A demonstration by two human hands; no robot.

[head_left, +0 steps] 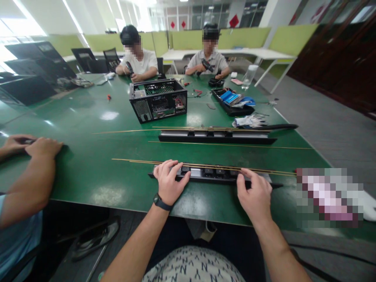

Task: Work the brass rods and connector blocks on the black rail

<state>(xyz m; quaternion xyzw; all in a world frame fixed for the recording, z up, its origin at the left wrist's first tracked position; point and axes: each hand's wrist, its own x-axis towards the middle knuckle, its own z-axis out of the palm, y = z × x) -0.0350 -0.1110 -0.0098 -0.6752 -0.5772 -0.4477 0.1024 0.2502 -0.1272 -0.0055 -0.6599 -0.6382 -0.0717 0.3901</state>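
A long black and silver bar (pixel 196 172) lies along the near edge of the green table, with dark blocks set along its length. Thin brass-coloured rods (pixel 135 161) run over its far side and stick out past both ends. My left hand (pixel 171 178), with a dark watch at the wrist, is closed over the bar's left part, fingers on the far side and thumb on the near side. Towards the right end, my right hand (pixel 256 192) holds the bar between thumb and bent fingers, its fingertips beside the rods. Their exact contact is partly hidden.
A similar bar (pixel 179 136) with rods lies farther back. Beyond stand an open computer case (pixel 158 102) and a black tray (pixel 232 107) of blue items; gloves (pixel 249 120) lie nearby. A co-worker's hands (pixel 44 147) are at left; two people sit across.
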